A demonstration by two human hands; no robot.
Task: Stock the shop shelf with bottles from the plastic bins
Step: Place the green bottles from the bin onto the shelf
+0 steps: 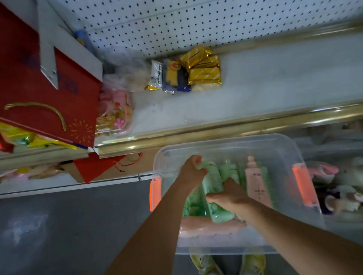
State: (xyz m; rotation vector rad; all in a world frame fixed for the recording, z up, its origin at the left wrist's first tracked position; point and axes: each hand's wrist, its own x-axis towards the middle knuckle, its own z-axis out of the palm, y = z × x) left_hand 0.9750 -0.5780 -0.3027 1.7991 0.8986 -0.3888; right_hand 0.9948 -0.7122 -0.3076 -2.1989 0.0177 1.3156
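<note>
Inside the clear plastic bin [268,144], both hands, left hand [192,171] and right hand [231,195], grip one green plastic bottle [213,181]; lift it straight up, slowly.

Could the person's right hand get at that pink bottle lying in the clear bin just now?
Probably yes. The pink bottle lies uncovered on top, just beside the right hand, and the clear bin has no lid. But that hand's grip is already on a green bottle, so it would need to let go first.
</note>
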